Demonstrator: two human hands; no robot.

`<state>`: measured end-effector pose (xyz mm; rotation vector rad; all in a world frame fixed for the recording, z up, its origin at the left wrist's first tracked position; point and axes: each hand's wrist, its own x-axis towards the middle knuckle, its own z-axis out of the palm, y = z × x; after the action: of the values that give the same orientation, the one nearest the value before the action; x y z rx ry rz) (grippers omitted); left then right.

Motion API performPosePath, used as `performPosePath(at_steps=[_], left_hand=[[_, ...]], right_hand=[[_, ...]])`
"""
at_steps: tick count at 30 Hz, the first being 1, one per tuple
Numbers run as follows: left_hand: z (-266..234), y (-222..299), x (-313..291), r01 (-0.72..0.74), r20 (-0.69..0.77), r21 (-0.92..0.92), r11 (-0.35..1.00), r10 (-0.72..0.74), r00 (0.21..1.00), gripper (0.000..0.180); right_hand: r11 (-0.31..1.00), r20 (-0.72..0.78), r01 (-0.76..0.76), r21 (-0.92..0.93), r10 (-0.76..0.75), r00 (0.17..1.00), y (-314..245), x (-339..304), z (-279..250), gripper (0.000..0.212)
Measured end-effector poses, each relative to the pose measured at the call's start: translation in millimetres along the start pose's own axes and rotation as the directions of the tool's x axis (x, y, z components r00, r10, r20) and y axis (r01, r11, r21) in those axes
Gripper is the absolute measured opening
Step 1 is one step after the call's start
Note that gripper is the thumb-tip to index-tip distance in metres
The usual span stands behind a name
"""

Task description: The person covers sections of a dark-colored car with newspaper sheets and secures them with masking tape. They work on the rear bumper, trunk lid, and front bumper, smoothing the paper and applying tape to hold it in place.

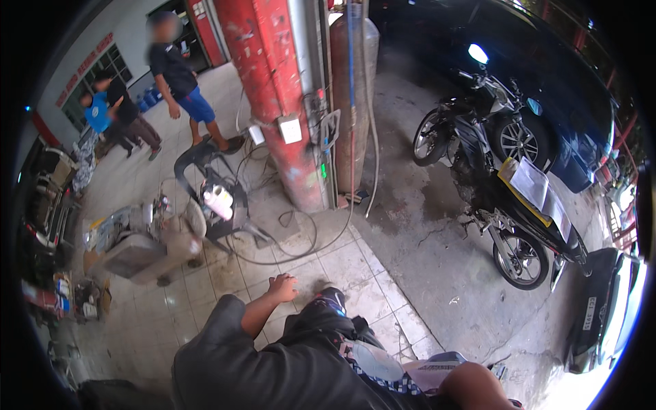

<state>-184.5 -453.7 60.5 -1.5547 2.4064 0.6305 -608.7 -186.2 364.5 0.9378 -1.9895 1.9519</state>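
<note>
Head view: a black, curved-backed plastic chair [240, 207] lies up-left of your nearer, loosely spread left hand [282, 288]; your unseen right hand's state I cannot tell.

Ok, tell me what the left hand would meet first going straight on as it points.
In the picture, the cable comes first past the left hand, though it lies on the floor, perhaps well below.

I'm in a vehicle workshop here: a motorbike [486, 188] parked on stained concrete [437, 287] to my right, a dark car [581, 89] behind it, a tall gas cylinder [342, 137] with hoses [374, 140] hanging beside the red pillar [263, 68], and over on my left, grimy machine parts [133, 256] spread across scuffed floor tiles [342, 266]!
</note>
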Motion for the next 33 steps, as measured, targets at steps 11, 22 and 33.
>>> performPosePath(at_steps=[11,22,33], left_hand=[[-9.1,136.6,221.9,-0.062,0.454,0.272,0.96,-0.072,0.888,0.046],[-43.4,361.8,449.9,-0.2,0.277,-0.34,0.919,0.301,0.913,0.052],[23.9,383.6,344.3,0.187,0.433,0.097,0.978,-0.21,0.876,0.057]], right_hand=[[0.88,0.14,-0.422,-0.217,0.456,0.879,155.2,78.9,116.1,0.024],[0.824,-0.004,-0.221,-0.522,0.256,0.967,287.9,410.2,102.5,0.03],[0.188,0.326,0.267,-0.945,0.608,0.724,703.7,624.5,19.7,0.124]])
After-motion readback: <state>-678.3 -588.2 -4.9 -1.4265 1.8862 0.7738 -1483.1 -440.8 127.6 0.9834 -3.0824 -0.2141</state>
